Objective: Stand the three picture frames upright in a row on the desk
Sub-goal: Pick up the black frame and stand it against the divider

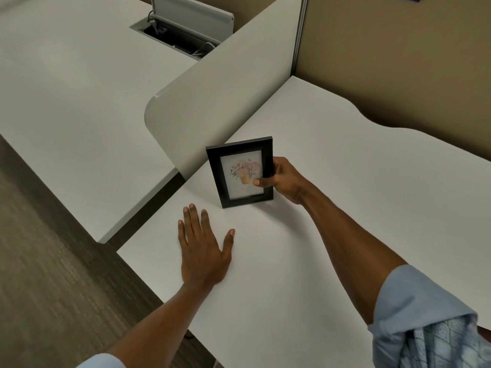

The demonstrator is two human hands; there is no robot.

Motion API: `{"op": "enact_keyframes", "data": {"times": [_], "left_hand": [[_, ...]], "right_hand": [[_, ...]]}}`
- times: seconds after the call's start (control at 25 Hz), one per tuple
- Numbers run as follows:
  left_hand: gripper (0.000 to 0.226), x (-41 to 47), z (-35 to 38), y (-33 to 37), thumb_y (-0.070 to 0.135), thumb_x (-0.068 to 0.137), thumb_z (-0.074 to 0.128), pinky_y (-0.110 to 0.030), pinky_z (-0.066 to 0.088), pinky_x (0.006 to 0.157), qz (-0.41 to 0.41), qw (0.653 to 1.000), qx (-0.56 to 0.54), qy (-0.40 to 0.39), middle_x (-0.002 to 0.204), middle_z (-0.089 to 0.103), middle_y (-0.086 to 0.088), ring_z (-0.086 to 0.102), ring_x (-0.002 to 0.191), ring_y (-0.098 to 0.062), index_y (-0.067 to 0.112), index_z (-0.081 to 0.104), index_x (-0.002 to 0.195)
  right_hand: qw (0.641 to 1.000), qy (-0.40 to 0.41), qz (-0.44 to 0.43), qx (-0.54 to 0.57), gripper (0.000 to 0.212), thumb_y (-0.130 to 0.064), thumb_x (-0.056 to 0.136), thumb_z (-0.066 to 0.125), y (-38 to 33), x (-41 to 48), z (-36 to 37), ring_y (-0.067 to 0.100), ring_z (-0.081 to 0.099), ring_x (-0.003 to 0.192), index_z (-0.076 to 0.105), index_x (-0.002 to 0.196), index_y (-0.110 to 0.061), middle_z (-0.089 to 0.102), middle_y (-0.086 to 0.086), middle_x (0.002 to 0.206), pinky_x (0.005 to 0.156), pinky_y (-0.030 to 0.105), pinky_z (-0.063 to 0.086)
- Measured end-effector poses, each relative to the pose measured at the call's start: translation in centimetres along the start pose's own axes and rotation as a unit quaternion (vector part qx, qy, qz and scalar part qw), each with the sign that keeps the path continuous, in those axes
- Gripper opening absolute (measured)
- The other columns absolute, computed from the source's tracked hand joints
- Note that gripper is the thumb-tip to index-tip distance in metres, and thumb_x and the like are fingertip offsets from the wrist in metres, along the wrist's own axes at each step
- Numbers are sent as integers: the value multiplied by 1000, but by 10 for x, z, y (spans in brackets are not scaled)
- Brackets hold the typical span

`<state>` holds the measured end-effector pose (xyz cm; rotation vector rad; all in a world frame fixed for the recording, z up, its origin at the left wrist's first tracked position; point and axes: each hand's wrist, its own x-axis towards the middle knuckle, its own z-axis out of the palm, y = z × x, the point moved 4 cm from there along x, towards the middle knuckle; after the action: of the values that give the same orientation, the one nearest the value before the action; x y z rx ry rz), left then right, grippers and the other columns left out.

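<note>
Head view: our right hand (281,179) clamps the black picture frame (240,172) upright on the tabletop (345,208); left hand (202,248) rests flat, nearer us.

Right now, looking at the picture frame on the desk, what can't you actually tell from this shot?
- Back of the picture frame, head view: its own front hides it, so whether a stand is out is unknown.
- Fingers of the right hand: behind the frame, only the thumb shows.
- The other two frames: not in view.
- Floral print: too small for detail.
- Open cable hatch on the neighbouring desk: contents dark, tangled.
- The left hand lies flat on the desk.
</note>
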<state>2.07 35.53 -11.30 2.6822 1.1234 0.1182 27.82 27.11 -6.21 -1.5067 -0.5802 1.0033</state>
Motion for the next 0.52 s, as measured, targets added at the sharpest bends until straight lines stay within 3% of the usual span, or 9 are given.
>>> {"op": "enact_keyframes", "data": {"times": [0.28, 0.4, 0.52], "left_hand": [[91, -1, -1, 1, 71, 104, 30, -52, 5, 138, 3, 1000, 8, -1, 183, 1, -15, -4, 170, -31, 9, 17, 170], [92, -1, -3, 2, 71, 104, 31, -51, 4, 138, 9, 1000, 6, 6, 182, 4, -16, -3, 170, -31, 9, 18, 170], [94, -3, -4, 5, 73, 102, 29, -50, 3, 138, 8, 1000, 0, 12, 182, 5, -15, -2, 170, -30, 9, 18, 170]], "right_hand": [[999, 12, 35, -22, 42, 9, 78, 83, 13, -11, -4, 21, 75, 110, 76, 113, -15, 79, 5, 116, 94, 37, 62], [998, 36, 23, -35, 51, 8, 77, 85, 19, -27, -10, 16, 76, 104, 72, 124, -8, 79, 5, 117, 87, 32, 63], [993, 104, 26, -53, 70, 3, 75, 89, 26, -59, -26, 19, 72, 118, 63, 140, -10, 74, 7, 129, 103, 35, 59]]}}
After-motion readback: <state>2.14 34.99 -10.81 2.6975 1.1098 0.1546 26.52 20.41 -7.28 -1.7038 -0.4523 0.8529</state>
